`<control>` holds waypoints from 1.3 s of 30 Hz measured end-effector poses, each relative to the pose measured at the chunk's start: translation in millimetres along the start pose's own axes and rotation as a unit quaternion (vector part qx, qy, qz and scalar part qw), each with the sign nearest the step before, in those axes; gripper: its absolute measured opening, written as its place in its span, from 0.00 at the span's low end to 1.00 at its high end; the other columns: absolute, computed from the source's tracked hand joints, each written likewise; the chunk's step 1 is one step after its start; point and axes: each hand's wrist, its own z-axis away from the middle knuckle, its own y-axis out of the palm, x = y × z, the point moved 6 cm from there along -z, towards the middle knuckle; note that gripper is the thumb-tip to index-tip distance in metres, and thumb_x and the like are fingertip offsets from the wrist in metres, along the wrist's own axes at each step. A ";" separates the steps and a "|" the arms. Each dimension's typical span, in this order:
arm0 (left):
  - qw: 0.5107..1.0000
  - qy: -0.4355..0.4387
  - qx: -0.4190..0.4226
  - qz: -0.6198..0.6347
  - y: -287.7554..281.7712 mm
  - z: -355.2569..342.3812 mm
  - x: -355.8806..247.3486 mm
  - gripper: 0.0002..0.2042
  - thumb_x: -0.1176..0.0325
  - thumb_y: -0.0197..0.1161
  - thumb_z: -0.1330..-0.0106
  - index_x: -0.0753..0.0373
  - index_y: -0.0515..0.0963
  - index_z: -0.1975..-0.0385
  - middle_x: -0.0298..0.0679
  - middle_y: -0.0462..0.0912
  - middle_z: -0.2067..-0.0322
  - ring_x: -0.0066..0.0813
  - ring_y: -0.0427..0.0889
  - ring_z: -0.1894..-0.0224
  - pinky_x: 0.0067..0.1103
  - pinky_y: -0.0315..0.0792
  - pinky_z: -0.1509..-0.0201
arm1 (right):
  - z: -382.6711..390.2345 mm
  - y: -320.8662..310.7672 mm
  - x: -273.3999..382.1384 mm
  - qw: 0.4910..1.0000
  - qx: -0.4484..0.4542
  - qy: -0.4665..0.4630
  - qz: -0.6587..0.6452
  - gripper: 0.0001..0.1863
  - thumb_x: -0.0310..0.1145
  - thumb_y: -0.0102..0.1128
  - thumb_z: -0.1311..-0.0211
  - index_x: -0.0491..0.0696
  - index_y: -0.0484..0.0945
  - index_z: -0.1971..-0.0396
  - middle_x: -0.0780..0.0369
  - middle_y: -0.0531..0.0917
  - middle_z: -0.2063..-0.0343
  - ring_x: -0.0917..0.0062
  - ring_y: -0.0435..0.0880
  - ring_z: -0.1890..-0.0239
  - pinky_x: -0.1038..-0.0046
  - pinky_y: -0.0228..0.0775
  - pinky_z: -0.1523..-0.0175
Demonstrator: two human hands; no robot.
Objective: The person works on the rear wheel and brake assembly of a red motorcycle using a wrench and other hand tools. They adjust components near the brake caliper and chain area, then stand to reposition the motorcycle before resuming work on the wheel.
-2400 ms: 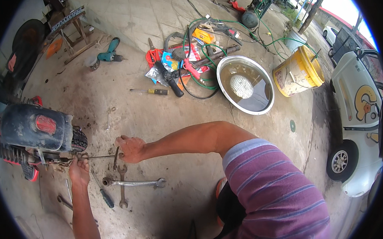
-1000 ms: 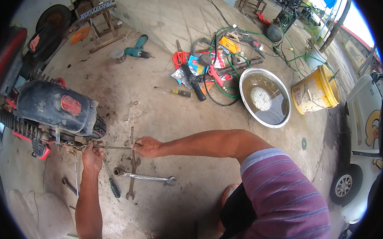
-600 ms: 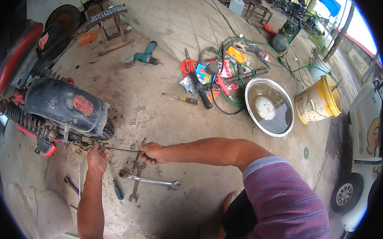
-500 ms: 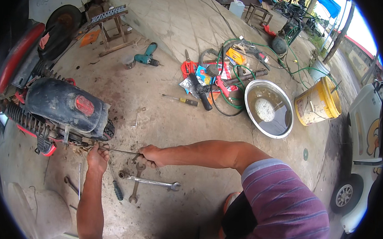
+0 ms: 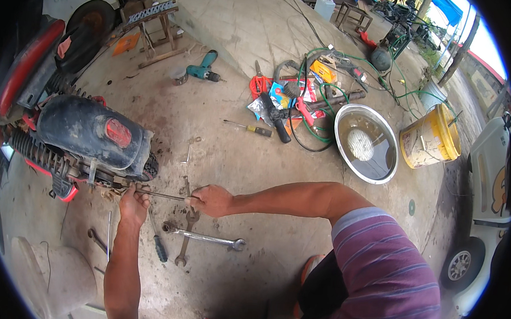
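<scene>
A long thin metal rod (image 5: 167, 196) runs level between my two hands, beside the rear wheel of a motorcycle (image 5: 86, 133). My left hand (image 5: 132, 205) pinches the rod's left end, close under the black mudguard. My right hand (image 5: 213, 200) is closed around its other end; the fingers hide that tip. On the concrete just below lie a large open-end wrench (image 5: 186, 242) and, crossed over it, a shiny combination wrench (image 5: 208, 237). A dark-handled screwdriver (image 5: 160, 248) rests near my left forearm.
Farther off lie a yellow-handled screwdriver (image 5: 248, 128), a teal cordless drill (image 5: 205, 69) and a pile of tools and hoses (image 5: 296, 101). A metal basin (image 5: 363, 172) of murky water stands beside a yellow bucket (image 5: 412, 147). A pale drum (image 5: 67, 271) is at lower left, a white vehicle (image 5: 483, 229) at right.
My right hand's fingers have closed more tightly around the rod's end, with the back of the hand turned up. My left hand stays at the wheel. The whole view has shifted slightly.
</scene>
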 end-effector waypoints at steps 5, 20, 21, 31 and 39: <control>1.000 -0.009 -0.016 -0.009 -3.9 -6.4 6.6 0.10 0.59 0.50 0.28 0.54 0.75 0.66 0.35 0.82 0.70 0.22 0.76 0.74 0.19 0.69 0.71 | 2.1 36.7 -26.8 0.862 0.133 0.326 -0.366 0.29 0.58 0.42 0.31 0.46 0.77 0.73 0.64 0.79 0.80 0.81 0.75 0.81 0.77 0.63 0.80; 1.000 -0.006 -0.027 -0.013 -0.5 -3.4 1.6 0.11 0.57 0.50 0.28 0.55 0.73 0.66 0.37 0.82 0.70 0.24 0.76 0.74 0.19 0.70 0.72 | 15.1 -34.9 37.1 0.922 -0.021 -0.187 0.338 0.27 0.46 0.67 0.53 0.47 0.68 0.58 0.58 0.71 0.61 0.64 0.77 0.56 0.63 0.71 0.56; 0.999 -0.005 -0.030 -0.016 -0.8 -2.7 1.6 0.11 0.57 0.50 0.28 0.55 0.73 0.66 0.38 0.82 0.70 0.24 0.76 0.74 0.19 0.70 0.72 | 14.9 -34.6 45.3 0.915 -0.030 -0.217 0.340 0.28 0.47 0.68 0.54 0.47 0.68 0.59 0.59 0.71 0.61 0.66 0.77 0.56 0.65 0.71 0.56; 0.999 -0.008 -0.031 -0.007 -2.9 2.2 -0.1 0.10 0.57 0.51 0.28 0.55 0.73 0.66 0.38 0.81 0.72 0.24 0.75 0.75 0.19 0.68 0.74 | 15.1 -18.7 52.4 0.907 -0.043 -0.304 0.287 0.23 0.52 0.64 0.51 0.48 0.72 0.64 0.61 0.72 0.58 0.68 0.77 0.57 0.65 0.72 0.56; 1.000 -0.001 -0.012 0.014 -5.5 -6.6 -0.4 0.11 0.56 0.50 0.28 0.54 0.74 0.67 0.35 0.81 0.72 0.23 0.75 0.75 0.19 0.69 0.73 | -9.2 18.8 -20.6 0.931 -0.014 0.172 -0.321 0.22 0.51 0.49 0.31 0.45 0.75 0.69 0.61 0.79 0.75 0.71 0.81 0.73 0.70 0.75 0.65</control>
